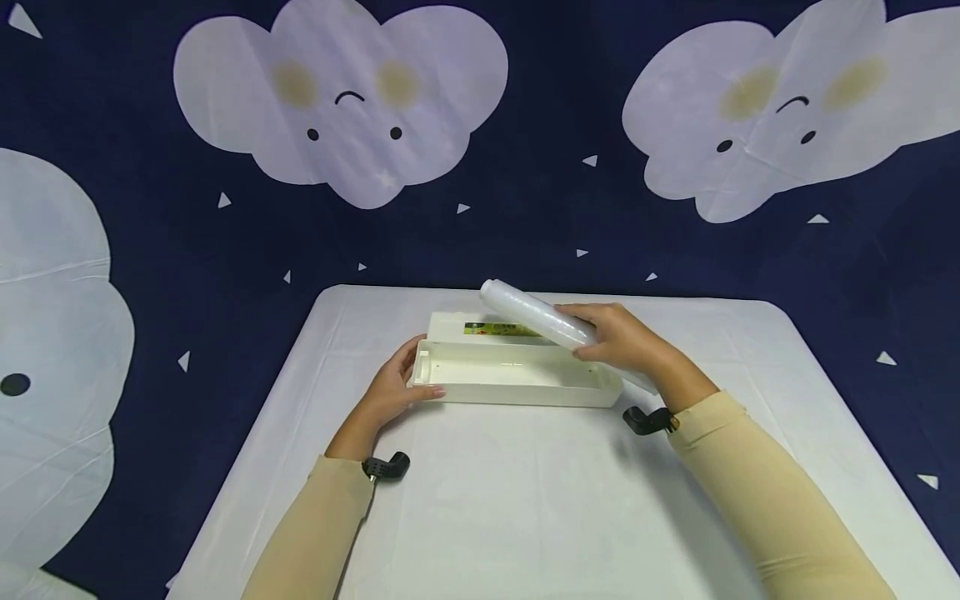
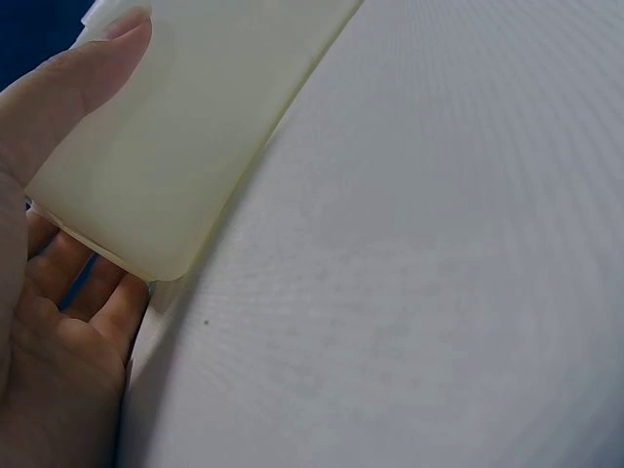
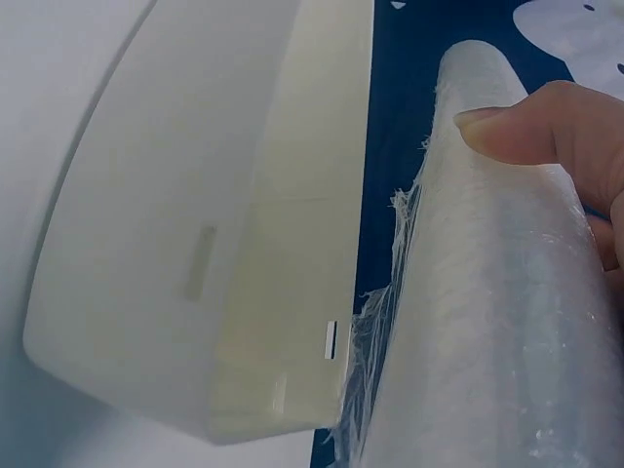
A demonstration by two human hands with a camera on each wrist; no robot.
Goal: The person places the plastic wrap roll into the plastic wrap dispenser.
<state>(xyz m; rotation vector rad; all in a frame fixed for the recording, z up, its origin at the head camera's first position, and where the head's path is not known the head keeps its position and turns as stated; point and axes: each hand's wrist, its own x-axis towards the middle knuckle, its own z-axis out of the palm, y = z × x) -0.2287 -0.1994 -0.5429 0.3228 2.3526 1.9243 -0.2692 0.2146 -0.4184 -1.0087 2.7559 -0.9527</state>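
Roll of clear, shiny plastic film [image 1: 528, 308], held slantwise by a person's right hand [image 1: 611, 335] over the far right part of a long, cream-white plastic box [image 1: 517, 395]. The right hand's fingers are parted by the roll's thickness and curved around it, thumb on the near side; the roll points from far left to near right. In the right wrist view, a ragged, loose film edge hangs on the side facing the box.

The box sits uncovered on a desk [image 1: 517, 500] spread with white cloth, its inside visible. Its cream-white lid [image 1: 446, 327] is at the far side and carries a green-and-yellow label [image 1: 495, 329], partly behind the roll. The left hand [image 1: 390, 385] grips the box's left end, thumb along the near wall, the other fingers around the end.

Both sleeves are beige. Beyond the desk is a navy backdrop [image 1: 525, 242] with pale, upside-down cloud faces and small triangles.
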